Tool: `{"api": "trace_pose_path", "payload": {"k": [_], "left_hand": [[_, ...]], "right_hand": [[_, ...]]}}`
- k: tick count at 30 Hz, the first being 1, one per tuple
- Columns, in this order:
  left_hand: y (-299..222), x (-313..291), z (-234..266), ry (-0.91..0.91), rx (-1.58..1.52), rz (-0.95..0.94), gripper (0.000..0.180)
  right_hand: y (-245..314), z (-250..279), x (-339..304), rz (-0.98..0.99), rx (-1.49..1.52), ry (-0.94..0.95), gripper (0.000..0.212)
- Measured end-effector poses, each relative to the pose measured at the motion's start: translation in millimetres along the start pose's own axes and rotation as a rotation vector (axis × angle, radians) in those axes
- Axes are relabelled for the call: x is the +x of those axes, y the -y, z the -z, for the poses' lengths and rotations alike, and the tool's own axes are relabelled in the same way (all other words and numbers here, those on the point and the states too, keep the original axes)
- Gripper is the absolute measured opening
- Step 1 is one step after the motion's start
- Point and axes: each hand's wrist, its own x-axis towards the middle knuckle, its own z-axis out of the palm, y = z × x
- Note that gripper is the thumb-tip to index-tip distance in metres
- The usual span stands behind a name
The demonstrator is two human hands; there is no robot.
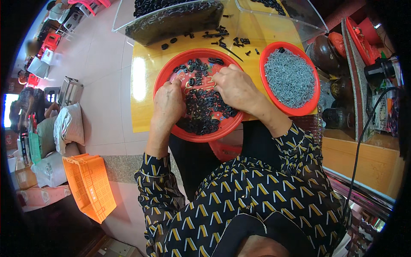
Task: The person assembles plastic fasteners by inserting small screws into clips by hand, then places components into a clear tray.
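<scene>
A round red tray (pixel 159 73) holds many small black plastic parts (pixel 208 103), some loose at the top and a thicker heap at the bottom. At its left side my left hand (pixel 168 103) is closed, the fingers curled over the tray's inside. Over the tray's right half, my right hand (pixel 236 88) is closed too, thumb and fingertips together close to the parts. Whatever either hand's fingertips hold is hidden or too small to make out. To the right, a second red tray (pixel 317 88) is full of silver screws (pixel 289 77), with one black piece on top.
Clear plastic bins (pixel 171 25) of black parts stand at the back of the yellow table (pixel 143 103). Loose black screws and pieces (pixel 222 40) lie before them. An orange crate (pixel 90 188) is on the floor at left. A black cable (pixel 364 132) hangs at right.
</scene>
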Motion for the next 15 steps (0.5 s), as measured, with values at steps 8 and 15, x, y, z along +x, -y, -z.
{"api": "trace_pose_path", "payload": {"k": [8, 15], "left_hand": [[4, -6, 7, -0.116, -0.17, -0.033, 0.02], [9, -14, 13, -0.211, -1.053, 0.134, 0.023]], "right_hand": [[9, -5, 1, -0.008, -0.011, 0.199, 0.018], [1, -4, -7, 0.027, 0.024, 0.143, 0.013]]}}
